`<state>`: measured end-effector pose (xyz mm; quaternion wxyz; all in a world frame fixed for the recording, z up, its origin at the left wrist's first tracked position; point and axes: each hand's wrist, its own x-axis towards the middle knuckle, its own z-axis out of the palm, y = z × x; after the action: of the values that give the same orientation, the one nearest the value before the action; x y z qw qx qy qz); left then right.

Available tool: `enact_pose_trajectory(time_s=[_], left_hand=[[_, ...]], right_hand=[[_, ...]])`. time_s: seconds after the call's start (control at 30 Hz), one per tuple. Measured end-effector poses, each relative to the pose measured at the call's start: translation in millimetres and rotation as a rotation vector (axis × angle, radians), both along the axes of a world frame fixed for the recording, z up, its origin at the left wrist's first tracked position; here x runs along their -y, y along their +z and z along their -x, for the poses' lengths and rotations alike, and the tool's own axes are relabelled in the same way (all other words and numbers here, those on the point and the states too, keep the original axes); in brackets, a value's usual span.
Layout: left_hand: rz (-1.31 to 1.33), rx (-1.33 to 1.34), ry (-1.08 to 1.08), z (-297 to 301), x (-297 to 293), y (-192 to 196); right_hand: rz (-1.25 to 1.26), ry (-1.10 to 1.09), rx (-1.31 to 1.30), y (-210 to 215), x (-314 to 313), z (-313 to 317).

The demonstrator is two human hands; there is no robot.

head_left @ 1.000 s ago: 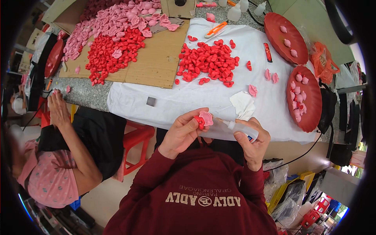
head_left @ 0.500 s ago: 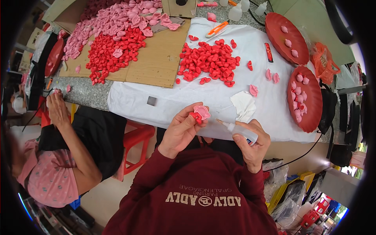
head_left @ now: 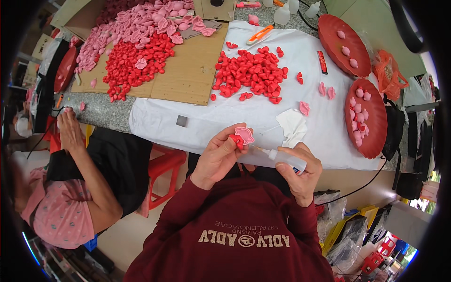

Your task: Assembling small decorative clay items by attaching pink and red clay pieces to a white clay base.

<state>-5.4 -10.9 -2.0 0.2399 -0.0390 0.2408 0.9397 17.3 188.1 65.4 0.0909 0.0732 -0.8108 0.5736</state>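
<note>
My left hand [head_left: 218,155] is closed on a small pink molded piece [head_left: 244,135] and a red piece [head_left: 238,142], held together at the fingertips. In my right hand [head_left: 302,172] lies a translucent squeeze bottle [head_left: 287,160], tilted so that its thin nozzle points left at the pieces. The nozzle tip is close to them; whether it touches I cannot tell. Beyond my hands, a pile of red pieces [head_left: 251,75] rests on the white cloth [head_left: 164,129]. A crumpled white tissue [head_left: 292,127] and a loose pink piece [head_left: 304,108] lie just past the bottle.
Heaps of pink pieces [head_left: 127,28] and red pieces [head_left: 136,63] cover much of the cardboard [head_left: 188,75]. Two red scalloped trays [head_left: 330,35] with pink pieces stand at the right. An orange cutter [head_left: 260,35] lies at the back. A co-worker [head_left: 70,197] sits at the left beside a red stool [head_left: 165,164].
My right hand has shifted slightly left and the bottle's nozzle has come nearer the pieces. My left hand has barely moved, still holding them.
</note>
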Motion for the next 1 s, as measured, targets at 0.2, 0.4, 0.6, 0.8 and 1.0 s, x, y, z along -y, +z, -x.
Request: enact_pose_trajectory(time_s=[0.2, 0.4, 0.6, 0.8, 1.0], left_hand=[[-0.032, 0.038, 0.017, 0.7, 0.4, 1.6], [-0.065, 0.05, 0.021, 0.8, 0.3, 1.4], [-0.061, 0.034, 0.023, 0.2, 0.8, -0.5], [-0.044, 0.035, 0.028, 0.2, -0.1, 0.2], [-0.021, 0.023, 0.001, -3.7, 1.5, -0.8]], right_hand=[[0.002, -0.019, 0.014, 0.9, -2.5, 0.2], [0.012, -0.032, 0.019, -0.1, -4.7, -1.1], [0.007, -0.032, 0.02, -1.5, -5.7, -0.5], [0.095, -0.104, 0.052, -3.3, -7.9, -2.2], [0.099, -0.178, 0.04, -13.7, -1.2, 28.4]])
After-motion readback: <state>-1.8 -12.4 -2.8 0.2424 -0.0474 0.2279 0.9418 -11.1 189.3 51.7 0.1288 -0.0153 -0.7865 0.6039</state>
